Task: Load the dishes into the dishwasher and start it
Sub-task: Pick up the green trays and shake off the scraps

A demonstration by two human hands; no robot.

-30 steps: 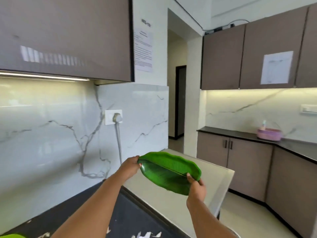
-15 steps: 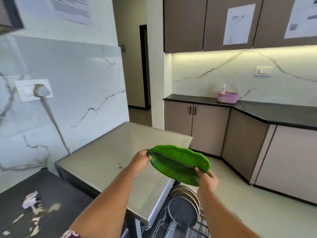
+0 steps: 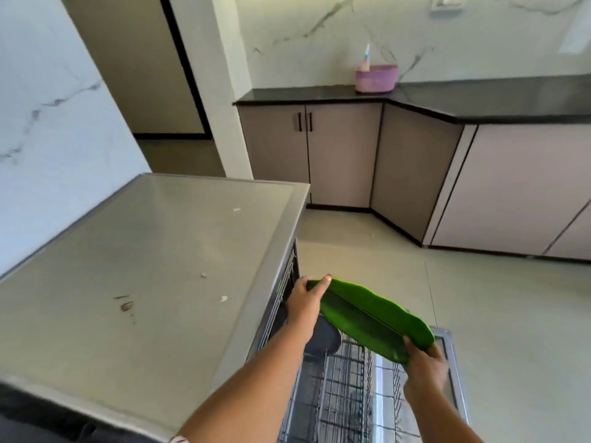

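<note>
Nearest the camera, two bare forearms reach forward over the pulled-out wire rack (image 3: 345, 394) of an open dishwasher. The right hand (image 3: 425, 367) is closed on the near end of a green leaf-shaped plate (image 3: 367, 318), thumb on top of the rim and fingers under it. The left hand (image 3: 303, 303) grips the far end, thumb tip lying over the upper edge. The plate is held between the two hands in the air above the rack, tilted so its ribbed inner face turns toward the person, and it does not touch the wires.

Beneath the left wrist a dark round dish (image 3: 324, 342) stands in the rack at its back end, partly hidden by the arm and the plate. The rack's other rows that can be seen hold nothing visible. The lowered dishwasher door (image 3: 449, 362) shows as a shiny frame along the rack's right side.

To the left, the grey worktop (image 3: 144, 266) over the dishwasher carries a few pale crumbs and a brownish smear. Past it lies a pale tiled floor, then beige base cabinets (image 3: 342, 155) under a black counter (image 3: 479, 97) that bends around the corner. A pink tub (image 3: 376, 79) with a brush standing in it sits on that counter against the marbled wall. Farther left, a doorway (image 3: 153, 75) opens beyond a white pillar.
</note>
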